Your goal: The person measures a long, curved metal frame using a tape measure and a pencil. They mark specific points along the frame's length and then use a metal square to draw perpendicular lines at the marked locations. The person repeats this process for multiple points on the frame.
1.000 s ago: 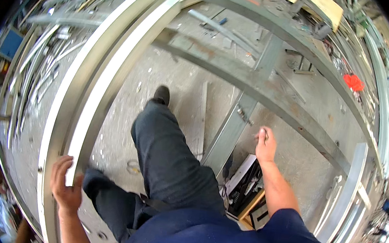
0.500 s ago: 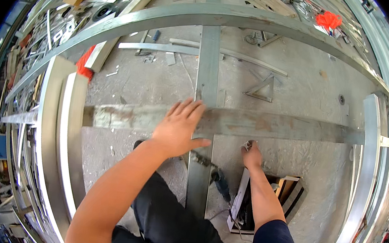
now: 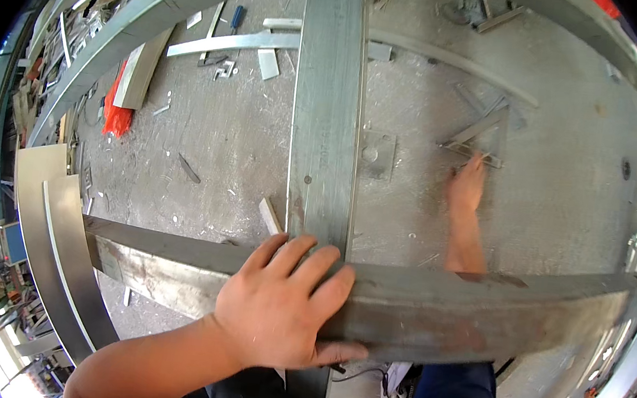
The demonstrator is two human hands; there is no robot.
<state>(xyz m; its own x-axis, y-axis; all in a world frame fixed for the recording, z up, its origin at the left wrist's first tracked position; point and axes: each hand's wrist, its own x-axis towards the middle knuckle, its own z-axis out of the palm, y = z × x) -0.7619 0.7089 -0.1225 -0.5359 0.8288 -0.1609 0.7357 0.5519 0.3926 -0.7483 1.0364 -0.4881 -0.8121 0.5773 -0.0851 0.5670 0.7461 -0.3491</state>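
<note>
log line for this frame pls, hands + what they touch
left hand: flat on rusty grey steel crossbar | right hand: reaching to grey metal angle offcuts on concrete floor

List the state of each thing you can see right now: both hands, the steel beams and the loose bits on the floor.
Left hand: flat on the horizontal beam, fingers spread.
Right hand: reaching down to the metal triangle, grip unclear.
Horizontal beam: lying across, rusty.
Vertical beam: runs crosswise to the horizontal beam.
Metal triangle: flat on the floor.
Square plate: flat on the floor.
Orange cloth: crumpled on the floor.
</note>
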